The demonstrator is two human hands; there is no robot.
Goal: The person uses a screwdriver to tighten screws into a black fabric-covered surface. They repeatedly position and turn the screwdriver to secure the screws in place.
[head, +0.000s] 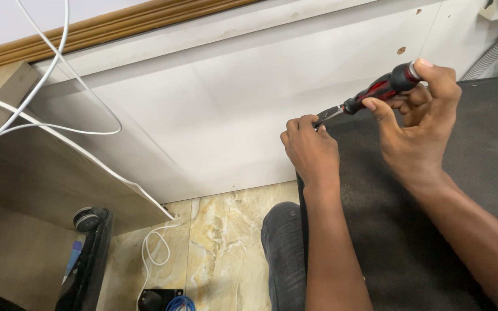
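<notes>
Before a white panel [214, 103], right hand [419, 124] grips the screwdriver [376, 91]; left hand [311, 151] pinches its tip.

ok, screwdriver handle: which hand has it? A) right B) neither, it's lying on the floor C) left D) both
A: the right hand grips the red-and-black screwdriver by its handle, while the left hand pinches at the tip end by the edge of the dark panel.
</notes>
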